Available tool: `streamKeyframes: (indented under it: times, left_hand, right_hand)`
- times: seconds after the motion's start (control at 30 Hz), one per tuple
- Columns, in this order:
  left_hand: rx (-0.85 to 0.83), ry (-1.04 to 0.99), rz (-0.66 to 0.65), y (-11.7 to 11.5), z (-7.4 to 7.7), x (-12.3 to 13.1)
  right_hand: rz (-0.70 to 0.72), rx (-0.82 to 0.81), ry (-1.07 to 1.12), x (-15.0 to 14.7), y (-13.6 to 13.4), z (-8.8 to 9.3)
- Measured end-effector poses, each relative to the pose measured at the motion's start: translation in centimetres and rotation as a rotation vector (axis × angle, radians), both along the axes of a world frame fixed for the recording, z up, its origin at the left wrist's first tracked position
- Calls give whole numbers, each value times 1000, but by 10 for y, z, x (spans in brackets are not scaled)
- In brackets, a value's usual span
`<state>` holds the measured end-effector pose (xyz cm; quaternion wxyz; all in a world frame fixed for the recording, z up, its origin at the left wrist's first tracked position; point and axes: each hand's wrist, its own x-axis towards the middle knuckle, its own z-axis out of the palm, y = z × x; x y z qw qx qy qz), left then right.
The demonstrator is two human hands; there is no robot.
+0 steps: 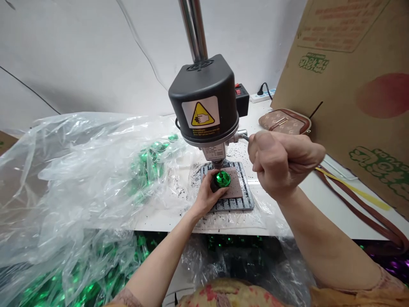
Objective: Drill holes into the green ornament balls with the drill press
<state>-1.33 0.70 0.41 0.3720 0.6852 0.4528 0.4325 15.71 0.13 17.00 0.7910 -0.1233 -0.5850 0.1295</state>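
Observation:
A black bench drill press with a yellow hand-warning label stands in front of me on a steel column. Under its chuck, my left hand curls its thumb and fingers around a shiny green faceted piece with a dark side. That piece rests on a flat pinkish board laid over the slotted metal base. Up at the right, my right hand is closed in a fist around the drill press lever; most of the lever is hidden by the fingers.
Clear plastic bags with green shiny pieces spread over the left side. Dark shavings lie around the base. At the right are a patterned brown purse, a brown strap and a large cardboard box. A power strip sits behind.

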Motion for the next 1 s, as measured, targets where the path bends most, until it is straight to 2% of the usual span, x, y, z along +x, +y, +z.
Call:
streamKeyframes:
  times: [0.33, 0.57, 1.0]
  left_hand:
    - [-11, 7, -6, -1, 0, 0]
    - [11, 52, -14, -1, 0, 0]
    - [21, 51, -18, -1, 0, 0]
  right_hand:
    - [-26, 29, -16, 2, 3, -7]
    - [-18, 162, -84, 4, 4, -14]
    - [-25, 224, -137, 7, 9, -20]
